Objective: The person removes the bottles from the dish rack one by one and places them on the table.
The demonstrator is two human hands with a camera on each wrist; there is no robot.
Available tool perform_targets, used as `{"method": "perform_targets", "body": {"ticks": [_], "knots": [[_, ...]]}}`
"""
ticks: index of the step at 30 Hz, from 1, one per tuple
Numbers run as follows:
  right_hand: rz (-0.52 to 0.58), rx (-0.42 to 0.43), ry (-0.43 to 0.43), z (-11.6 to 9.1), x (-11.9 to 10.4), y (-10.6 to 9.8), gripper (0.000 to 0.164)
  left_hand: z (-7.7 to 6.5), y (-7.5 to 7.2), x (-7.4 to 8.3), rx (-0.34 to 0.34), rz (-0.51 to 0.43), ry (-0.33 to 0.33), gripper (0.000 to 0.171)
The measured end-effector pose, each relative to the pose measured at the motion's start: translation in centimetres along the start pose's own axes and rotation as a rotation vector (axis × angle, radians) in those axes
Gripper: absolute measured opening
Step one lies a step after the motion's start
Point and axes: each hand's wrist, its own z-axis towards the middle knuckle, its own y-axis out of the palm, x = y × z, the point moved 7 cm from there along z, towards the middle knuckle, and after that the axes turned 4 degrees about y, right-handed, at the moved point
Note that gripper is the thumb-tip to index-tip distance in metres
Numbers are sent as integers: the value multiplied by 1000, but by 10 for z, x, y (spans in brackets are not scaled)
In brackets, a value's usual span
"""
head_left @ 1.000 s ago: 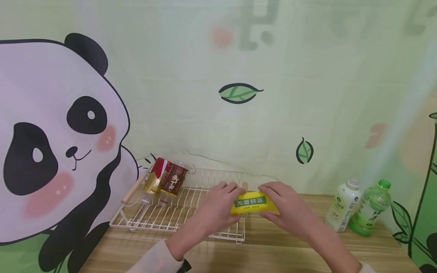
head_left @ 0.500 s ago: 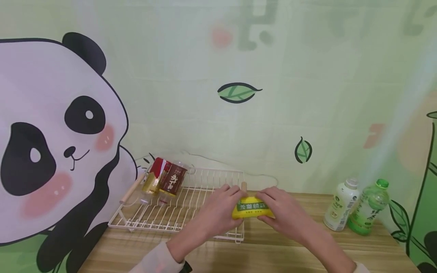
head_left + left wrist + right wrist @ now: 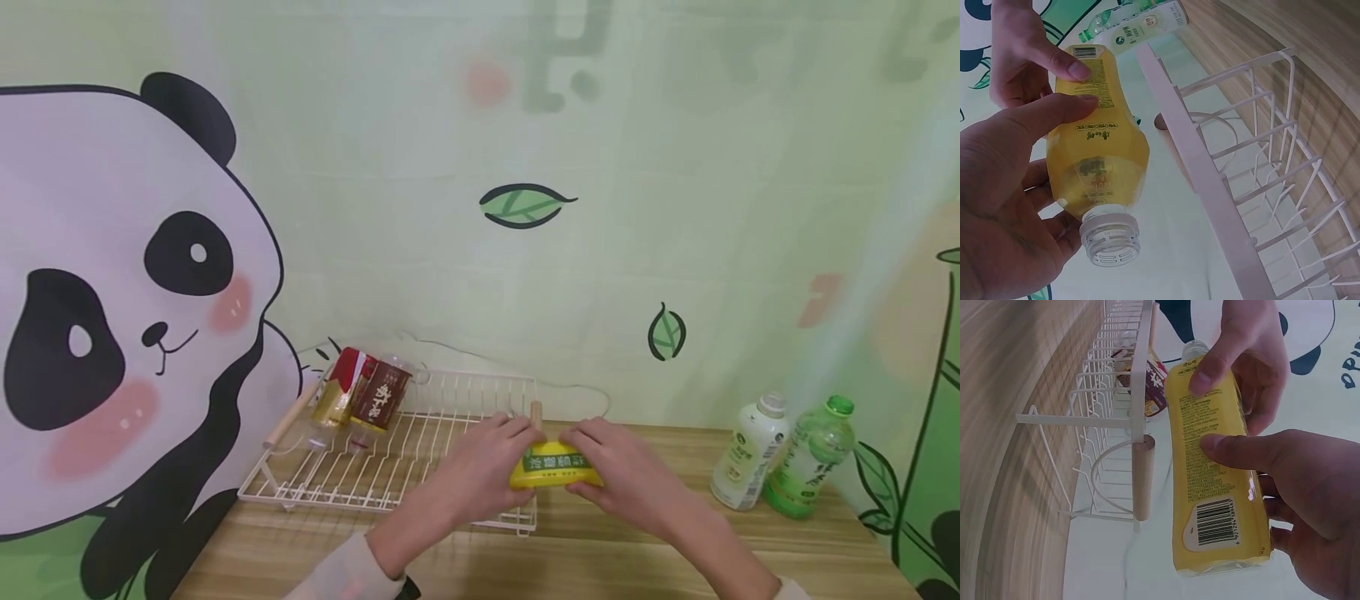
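Observation:
A yellow-labelled plastic bottle (image 3: 557, 468) lies sideways between both hands, held in the air by the near right end of the rack. My left hand (image 3: 486, 465) grips its neck-side half; the clear, ridged neck end (image 3: 1110, 236) points out past the fingers in the left wrist view. My right hand (image 3: 621, 467) grips the base-side half, with the thumb on the label beside a barcode (image 3: 1215, 523). Both thumbs press on the label side facing the wrist cameras. The white wire dish rack (image 3: 420, 467) stands just left of the hands.
In the rack's left part lie two bottles, one with a red-and-gold label (image 3: 343, 387) and one brown-labelled (image 3: 381, 396). A white bottle (image 3: 748, 454) and a green-capped bottle (image 3: 810, 458) stand at the right of the wooden table (image 3: 622, 558). A panda-print cloth (image 3: 420, 267) hangs behind.
Both hands have lowered the yellow-labelled bottle a little, and its label has turned slightly. The rack and the other bottles stay where they were.

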Motion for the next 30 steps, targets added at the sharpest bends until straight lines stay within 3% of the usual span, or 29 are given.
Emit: {"method": "perform_targets", "body": {"ticks": [8, 14, 18, 22, 30], "knots": [[-3, -18, 1, -3, 2, -3, 58, -2, -2, 2, -9, -23, 34, 66], [16, 4, 11, -10, 8, -7, 62, -7, -11, -10, -25, -192, 15, 67], [29, -6, 110, -16, 25, -8, 66, -15, -24, -34, 13, -288, -60, 69], [53, 7, 192, -27, 44, -11, 67, -28, -33, -64, 93, -336, -157, 69], [162, 30, 334, -49, 84, -14, 70, -56, -29, -121, 288, -252, -355, 65]]}}
